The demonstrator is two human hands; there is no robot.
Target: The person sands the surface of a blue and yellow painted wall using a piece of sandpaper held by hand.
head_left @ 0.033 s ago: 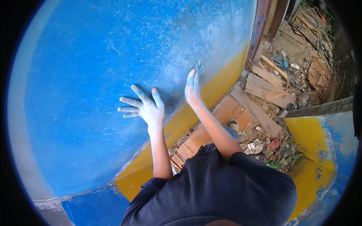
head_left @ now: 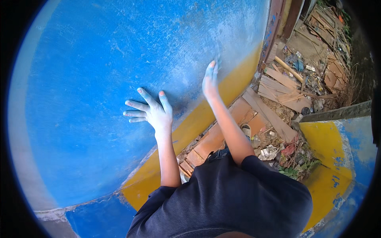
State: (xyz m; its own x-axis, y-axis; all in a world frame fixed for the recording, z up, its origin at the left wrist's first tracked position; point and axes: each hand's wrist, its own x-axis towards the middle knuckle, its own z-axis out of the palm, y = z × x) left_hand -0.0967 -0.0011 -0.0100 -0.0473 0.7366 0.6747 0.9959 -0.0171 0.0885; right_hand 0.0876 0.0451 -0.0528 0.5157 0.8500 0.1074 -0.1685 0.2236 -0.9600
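A blue painted wall (head_left: 91, 71) with whitish scuffs fills the left and middle; a yellow band (head_left: 226, 91) runs along its lower part. My left hand (head_left: 152, 111) rests against the blue paint, fingers spread and coated in pale dust, holding nothing. Farther right, my right hand (head_left: 211, 81) is at the wall just above the yellow band, where the paint looks pale and cloudy. Its thumb shows, dusty too, but its other fingers are smeared by motion and partly hidden. Whether anything lies between them and the wall cannot be seen.
Brown boards (head_left: 274, 113) lie on the ground to the right, among crumpled litter (head_left: 268, 152) and dry scraps. A light pole (head_left: 288, 69) lies by a heap of broken wood. A low yellow and blue wall (head_left: 325, 142) stands at the right, and a door frame (head_left: 274, 31) ends the blue wall.
My right hand has shifted a little up and to the right along the wall. My left hand has stayed nearly in place, fingers still spread.
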